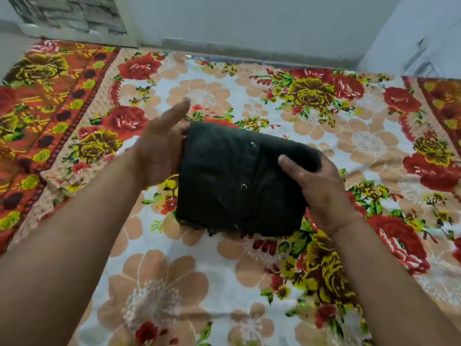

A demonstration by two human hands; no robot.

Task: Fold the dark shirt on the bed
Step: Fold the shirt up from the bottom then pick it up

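The dark shirt [239, 181] is folded into a compact rectangle with its button placket and three metal snaps facing up. It is held between both hands just above the floral bed sheet [174, 283]. My left hand [159, 148] holds its left edge, thumb raised free and fingers hidden beneath the cloth. My right hand [316, 186] grips the right edge, thumb on top and fingers tucked underneath.
The bed fills the view, with a red and orange patterned border [50, 116] on the left and another at the far right [444, 101]. A pale wall [249, 26] runs along the far side of the bed.
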